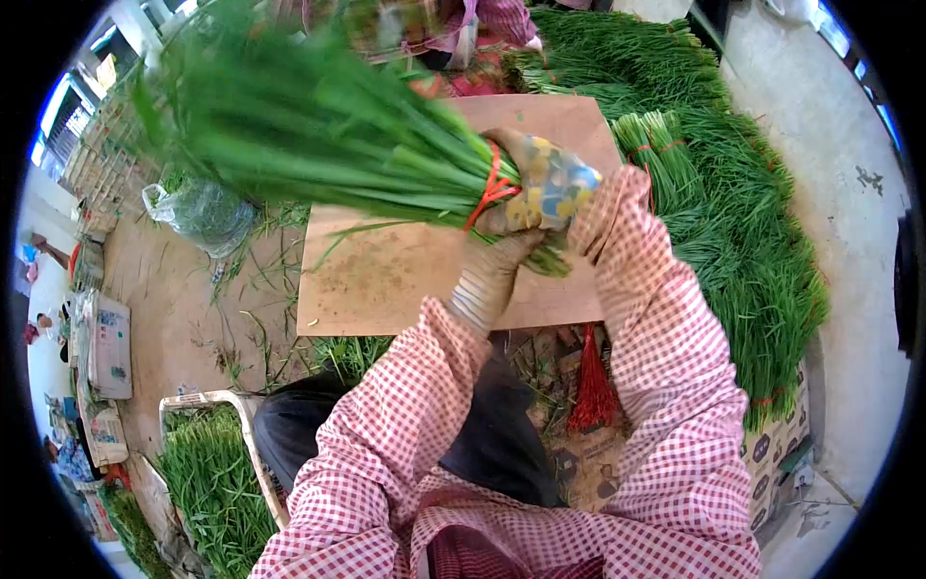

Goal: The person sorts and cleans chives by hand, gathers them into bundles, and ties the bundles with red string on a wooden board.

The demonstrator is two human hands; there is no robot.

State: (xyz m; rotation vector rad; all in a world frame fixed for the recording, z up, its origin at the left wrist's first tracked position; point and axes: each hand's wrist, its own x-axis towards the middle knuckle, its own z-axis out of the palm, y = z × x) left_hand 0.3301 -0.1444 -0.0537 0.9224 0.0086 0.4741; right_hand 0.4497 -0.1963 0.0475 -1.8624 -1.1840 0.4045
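Observation:
A large bunch of green chives (386, 154) is held over a brown board, its leaf ends blurred toward the upper left. A red tie (493, 188) circles it near the stem end. My right hand (552, 183), in a glove with a yellow and blue patterned part, wraps the stems just beside the tie. Below it, my gloved left hand (494, 273) closes on the underside of the stem ends. Its fingers are partly hidden by the stems and the other hand. The brown board (405, 280) lies in front of my knees, with bits of soil and loose leaves on it.
Tied chive bunches (743, 222) are piled along the right. A white-framed basket (207, 396) of greens stands at lower left, and a clear plastic bag (207, 214) of greens at left. Red ties (591, 386) hang below the board. Another person (497, 19) is opposite.

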